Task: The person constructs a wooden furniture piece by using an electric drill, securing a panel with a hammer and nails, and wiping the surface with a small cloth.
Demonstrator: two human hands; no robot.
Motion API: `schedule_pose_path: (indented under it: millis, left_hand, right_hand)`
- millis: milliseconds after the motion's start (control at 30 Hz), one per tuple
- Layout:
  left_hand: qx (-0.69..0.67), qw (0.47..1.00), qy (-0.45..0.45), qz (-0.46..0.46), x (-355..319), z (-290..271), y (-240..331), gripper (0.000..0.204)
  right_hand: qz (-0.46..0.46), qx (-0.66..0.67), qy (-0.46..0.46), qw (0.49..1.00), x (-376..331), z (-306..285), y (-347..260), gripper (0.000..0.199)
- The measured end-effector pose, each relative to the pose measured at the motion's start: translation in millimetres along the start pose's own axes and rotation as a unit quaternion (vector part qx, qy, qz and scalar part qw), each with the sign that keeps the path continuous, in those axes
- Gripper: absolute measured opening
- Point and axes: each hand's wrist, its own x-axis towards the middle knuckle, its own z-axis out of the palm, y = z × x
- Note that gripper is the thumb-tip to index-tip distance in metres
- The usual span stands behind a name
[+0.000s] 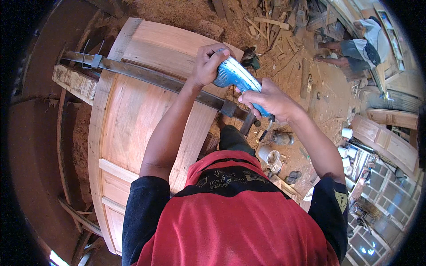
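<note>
My left hand point(208, 65) is closed around the far end of a worn blue power tool point(238, 76). At the tool's near end, my right hand point(271, 101) wraps the handle, where a dark cord hangs down. The exact kind of power tool is hard to tell. Both hands hold it up in front of me, over the right edge of a wooden panel door point(133, 111). A long metal bar clamp point(153, 75) lies across that door below my left forearm.
Another person point(376, 42) sits at the far right. Scrap wood pieces point(277, 33) and shavings cover the floor ahead. White buckets point(269, 155) stand to my right, near window frames point(390, 186) and another panel door point(386, 139). A wooden beam point(73, 82) juts out at the left.
</note>
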Motion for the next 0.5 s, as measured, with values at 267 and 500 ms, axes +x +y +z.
schedule_pose_path:
  millis: [267,500]
  left_hand:
    - [-0.007,1.000,-0.006,-0.012,2.4,-2.5,-2.0,0.028]
    - [0.000,1.000,0.010,-0.017,-0.5,-3.1,-0.9,0.028]
  right_hand:
    - [0.025,-0.022,0.008,0.999,4.8,-2.9,1.3,0.035]
    - [-0.018,-0.036,0.012,0.999,9.1,-4.6,0.7,0.022]
